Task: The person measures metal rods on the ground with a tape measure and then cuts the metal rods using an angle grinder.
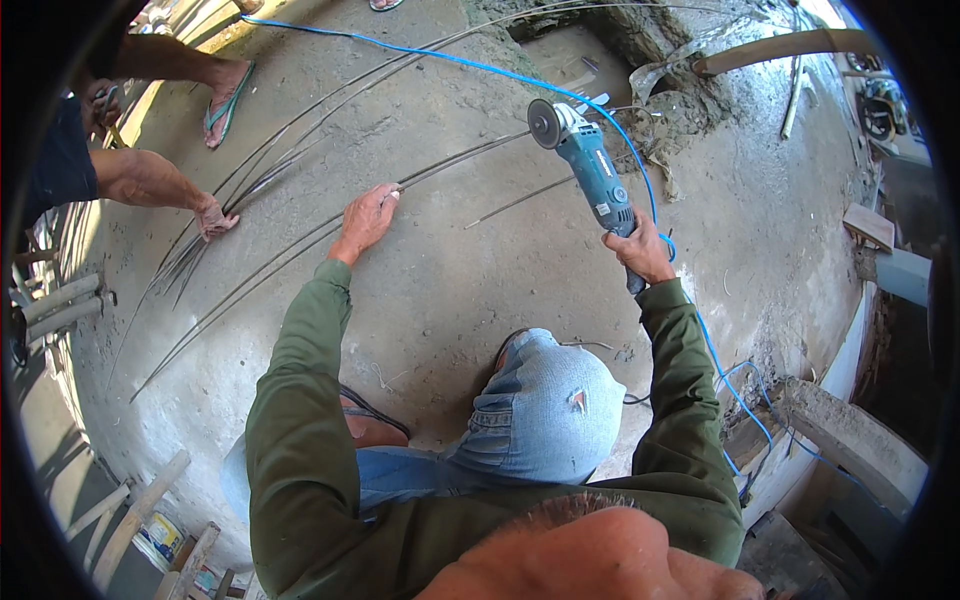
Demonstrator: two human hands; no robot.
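Observation:
My right hand (pixel 643 250) is closed round the rear grip of a teal angle grinder (pixel 597 175), which points away from me. The grinder's dark round disc (pixel 544 124) is beside the thin steel rods (pixel 460 158); whether it touches them I cannot tell. To the left, my left hand (pixel 368 220) is closed on these rods near the floor, the thumb along the top. They run from the lower left up toward the disc. Another loose thin rod (pixel 520 201) lies on the concrete between my hands.
A co-worker's hand (pixel 215 217) reaches down to a bundle of long rods (pixel 268 172) at the left. A blue cord (pixel 470 62) crosses the floor past the grinder. Beyond it are a muddy pit (pixel 575 45) and a hoe's wooden handle (pixel 790 48). Timber (pixel 850 440) stands at the right.

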